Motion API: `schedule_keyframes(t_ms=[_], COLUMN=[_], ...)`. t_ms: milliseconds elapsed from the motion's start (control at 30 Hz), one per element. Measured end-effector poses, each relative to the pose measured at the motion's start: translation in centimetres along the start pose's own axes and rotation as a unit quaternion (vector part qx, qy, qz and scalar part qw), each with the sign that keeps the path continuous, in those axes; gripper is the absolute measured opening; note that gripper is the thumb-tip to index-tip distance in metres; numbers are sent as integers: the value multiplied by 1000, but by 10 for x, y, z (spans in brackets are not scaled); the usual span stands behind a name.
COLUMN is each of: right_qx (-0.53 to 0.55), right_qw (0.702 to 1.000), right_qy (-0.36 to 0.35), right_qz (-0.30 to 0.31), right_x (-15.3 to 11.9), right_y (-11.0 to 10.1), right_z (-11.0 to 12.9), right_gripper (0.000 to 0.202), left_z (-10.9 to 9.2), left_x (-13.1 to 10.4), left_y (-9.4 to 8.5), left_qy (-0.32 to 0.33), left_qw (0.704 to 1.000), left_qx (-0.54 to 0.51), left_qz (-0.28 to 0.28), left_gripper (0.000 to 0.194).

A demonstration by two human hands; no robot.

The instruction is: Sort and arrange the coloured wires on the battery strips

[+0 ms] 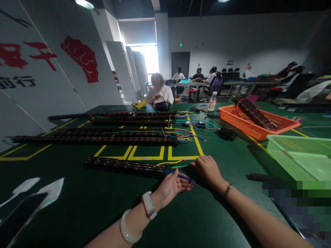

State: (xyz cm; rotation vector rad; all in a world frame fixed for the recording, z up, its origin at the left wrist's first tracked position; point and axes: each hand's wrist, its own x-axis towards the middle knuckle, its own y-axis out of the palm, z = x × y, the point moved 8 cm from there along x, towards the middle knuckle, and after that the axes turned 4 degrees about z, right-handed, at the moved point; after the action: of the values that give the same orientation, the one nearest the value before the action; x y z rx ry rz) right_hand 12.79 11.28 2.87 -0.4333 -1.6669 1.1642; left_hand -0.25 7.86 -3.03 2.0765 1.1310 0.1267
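A bundle of dark, shiny strips (124, 167) lies crosswise on the green table, with yellow, green and blue wires coming out of its right end. My left hand (174, 186) is turned palm up beside that end, its thumb over the blue wire (184, 177) and its fingers stretched out behind it. The blue wire's tip sticks out past the fingers. My right hand (208, 168), back upward, has its fingers bent together at the end of the green wire (182, 166). The yellow wire (170, 163) lies loose above it.
Several longer strip bundles (103, 139) with coloured wires lie farther back across yellow tape. At right are an orange basket (232, 122) holding another bundle and a green basket (279, 151). A phone (22, 217) is at lower left, a bottle (212, 101) behind. A person (165, 93) sits opposite.
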Motion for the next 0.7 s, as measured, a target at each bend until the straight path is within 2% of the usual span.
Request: schedule_keyframes(t_ms=[200,400,567,700], right_qx=[2,6,22,84], right_qw=[998,994,992,990], right_qy=[1,2,14,22], right_qz=[68,110,123,113], right_x=[3,1,0,-3], right_y=[18,24,22,12], right_z=[-1,-1,0,-1], right_gripper=[27,31,34,35], left_z=[0,-1,-1,0], left_x=[0,-1,-1,0], left_y=[-1,2,2,0], left_qy=[-6,-10,0,1], left_qw=[1000,1000,1000,1000], left_qx=[-14,-9,-5,-8], left_qz=[-15,-12,-4,-4], left_gripper=[37,38,37,37])
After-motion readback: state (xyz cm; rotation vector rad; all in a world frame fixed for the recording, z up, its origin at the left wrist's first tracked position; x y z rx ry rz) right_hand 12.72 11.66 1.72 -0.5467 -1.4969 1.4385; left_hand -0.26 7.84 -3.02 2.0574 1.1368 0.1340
